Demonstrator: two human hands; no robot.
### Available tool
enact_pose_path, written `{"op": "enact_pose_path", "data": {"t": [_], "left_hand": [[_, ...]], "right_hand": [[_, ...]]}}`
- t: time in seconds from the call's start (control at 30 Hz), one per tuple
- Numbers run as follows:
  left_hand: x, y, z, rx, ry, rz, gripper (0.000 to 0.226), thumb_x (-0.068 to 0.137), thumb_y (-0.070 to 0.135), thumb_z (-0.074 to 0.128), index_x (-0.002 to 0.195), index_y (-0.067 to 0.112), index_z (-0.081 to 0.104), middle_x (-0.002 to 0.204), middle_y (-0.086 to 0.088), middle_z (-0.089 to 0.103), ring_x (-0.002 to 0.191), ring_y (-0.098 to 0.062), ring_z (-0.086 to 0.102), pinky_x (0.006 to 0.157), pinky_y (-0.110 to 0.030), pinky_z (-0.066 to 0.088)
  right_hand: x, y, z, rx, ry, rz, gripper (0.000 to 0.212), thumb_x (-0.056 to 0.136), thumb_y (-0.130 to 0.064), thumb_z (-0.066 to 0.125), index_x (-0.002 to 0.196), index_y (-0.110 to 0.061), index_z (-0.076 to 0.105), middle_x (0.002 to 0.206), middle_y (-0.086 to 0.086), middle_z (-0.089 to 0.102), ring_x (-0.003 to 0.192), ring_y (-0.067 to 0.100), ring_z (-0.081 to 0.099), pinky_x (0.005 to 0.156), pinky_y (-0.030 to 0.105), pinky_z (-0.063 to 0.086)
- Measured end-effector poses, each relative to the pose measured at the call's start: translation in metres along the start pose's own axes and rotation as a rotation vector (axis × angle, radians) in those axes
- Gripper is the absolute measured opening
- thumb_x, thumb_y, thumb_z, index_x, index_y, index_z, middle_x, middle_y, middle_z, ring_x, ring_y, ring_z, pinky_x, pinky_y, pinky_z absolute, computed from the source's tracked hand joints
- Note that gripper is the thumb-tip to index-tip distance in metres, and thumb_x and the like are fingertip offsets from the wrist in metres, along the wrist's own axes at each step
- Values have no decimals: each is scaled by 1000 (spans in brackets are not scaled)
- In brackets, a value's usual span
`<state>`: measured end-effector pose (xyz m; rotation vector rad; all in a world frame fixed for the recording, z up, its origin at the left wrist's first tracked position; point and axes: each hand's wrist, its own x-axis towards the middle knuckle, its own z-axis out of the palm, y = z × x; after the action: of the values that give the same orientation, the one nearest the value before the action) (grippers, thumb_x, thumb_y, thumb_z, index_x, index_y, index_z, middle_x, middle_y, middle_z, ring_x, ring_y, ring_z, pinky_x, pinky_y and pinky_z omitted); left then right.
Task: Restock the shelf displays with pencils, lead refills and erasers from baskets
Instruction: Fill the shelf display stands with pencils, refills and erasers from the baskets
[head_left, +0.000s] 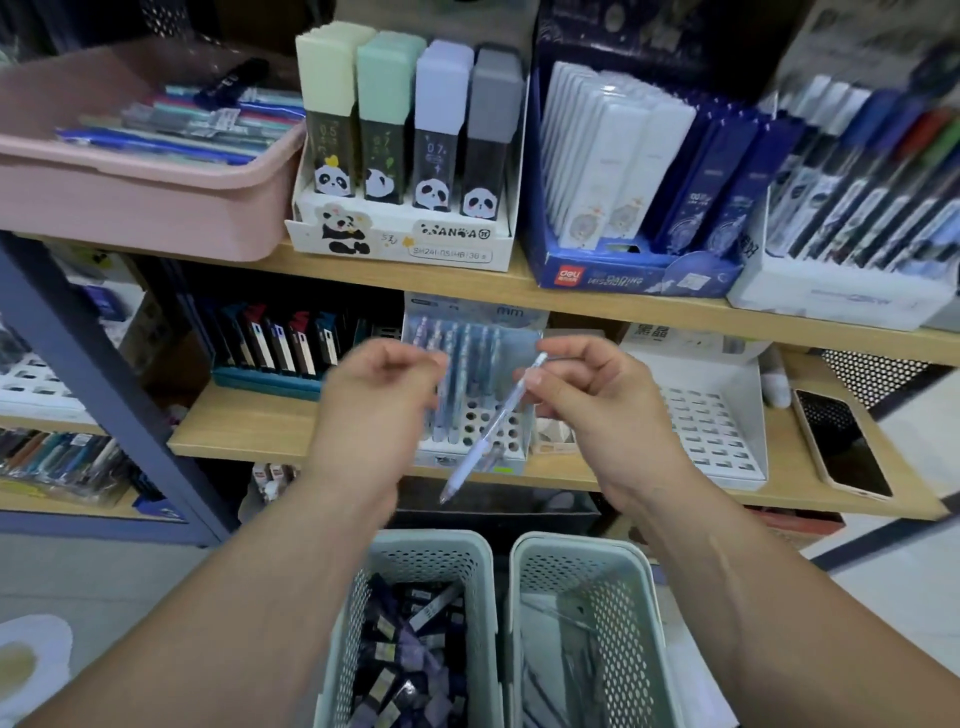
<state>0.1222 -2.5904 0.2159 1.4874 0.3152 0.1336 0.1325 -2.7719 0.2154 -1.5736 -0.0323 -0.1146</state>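
My right hand (597, 400) pinches a pale lilac mechanical pencil (488, 431), held slanted with its tip pointing down-left. My left hand (382, 395) is blurred, fingers curled; nothing can be seen in it. Both hands hover in front of a white holed pencil display stand (485, 421) on the lower wooden shelf, where several matching pencils stand in a row. Below my arms sit two pale green mesh baskets: the left basket (415, 551) holds dark and purple packets, the right basket (587, 551) holds clear-wrapped pencils.
The upper shelf carries a pink tub (130, 197) of pens, a panda lead-refill box (400, 228), a blue display box (623, 270) and a white pen box (831, 296). The lower shelf has a teal tray (265, 382), a bare white slotted stand (711, 415) and a phone (841, 447).
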Motion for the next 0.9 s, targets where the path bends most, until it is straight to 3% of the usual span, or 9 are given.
{"op": "enact_pose_path", "data": {"t": [0.07, 0.13, 0.27, 0.37, 0.47, 0.57, 0.67, 0.77, 0.9], "left_hand": [[12, 2, -6, 29, 187, 127, 6, 91, 18, 68, 97, 18, 65, 83, 4, 64, 72, -8, 57, 65, -15, 46], [20, -2, -10, 53, 265, 130, 17, 94, 24, 65, 110, 20, 61, 85, 8, 59, 71, -5, 53, 60, -16, 41], [28, -18, -7, 62, 144, -54, 32, 101, 31, 54, 132, 24, 52, 106, 11, 59, 95, -4, 56, 74, -18, 40], [32, -28, -4, 25, 39, -158, 37, 103, 32, 49, 139, 25, 51, 129, 4, 59, 119, -17, 55, 95, -30, 41], [31, -32, 2, 23, -13, -189, 37, 102, 37, 48, 137, 27, 54, 135, 2, 60, 125, -19, 54, 101, -37, 38], [31, -31, 5, -4, 12, -180, 34, 102, 37, 48, 133, 27, 57, 130, 4, 62, 120, -18, 56, 92, -32, 39], [32, -31, 7, -34, 32, -174, 32, 101, 38, 48, 127, 26, 61, 126, 5, 64, 117, -17, 57, 81, -25, 38], [33, -32, 8, -63, 51, -179, 34, 100, 41, 49, 129, 26, 60, 126, 3, 64, 118, -19, 57, 90, -31, 39], [34, -33, 8, -102, 80, -216, 39, 99, 49, 50, 131, 28, 54, 123, 3, 62, 116, -19, 56, 96, -38, 40]], "right_hand": [[6, 3, -9, -91, 87, -43, 20, 89, -4, 74, 103, -14, 64, 81, 10, 73, 75, 18, 71, 70, 29, 56], [12, 8, -13, -225, 154, -103, 21, 89, -9, 76, 101, -22, 64, 85, 8, 72, 80, 22, 71, 76, 32, 59], [24, 18, -4, -405, 228, -261, 28, 89, -13, 76, 96, -35, 60, 87, -8, 70, 83, 9, 68, 81, 29, 58], [28, 24, 3, -554, 182, -365, 22, 90, -14, 75, 105, -27, 63, 87, -20, 64, 83, -3, 64, 78, 14, 53], [34, 29, 8, -668, 138, -403, 22, 90, -15, 75, 111, -17, 67, 86, -25, 60, 79, -7, 61, 79, 13, 53], [41, 31, 17, -723, 112, -433, 23, 90, -15, 75, 112, -14, 68, 89, -16, 66, 84, -2, 62, 83, 16, 53], [46, 37, 23, -794, 78, -473, 24, 90, -14, 74, 113, -13, 70, 94, -3, 74, 87, 11, 69, 86, 31, 59], [50, 47, 26, -857, 52, -495, 26, 88, -11, 75, 113, -12, 72, 95, 3, 75, 88, 19, 71, 84, 42, 60], [55, 52, 25, -912, 76, -565, 30, 86, -9, 76, 115, -10, 75, 103, 6, 72, 88, 22, 69, 86, 37, 59]]}}
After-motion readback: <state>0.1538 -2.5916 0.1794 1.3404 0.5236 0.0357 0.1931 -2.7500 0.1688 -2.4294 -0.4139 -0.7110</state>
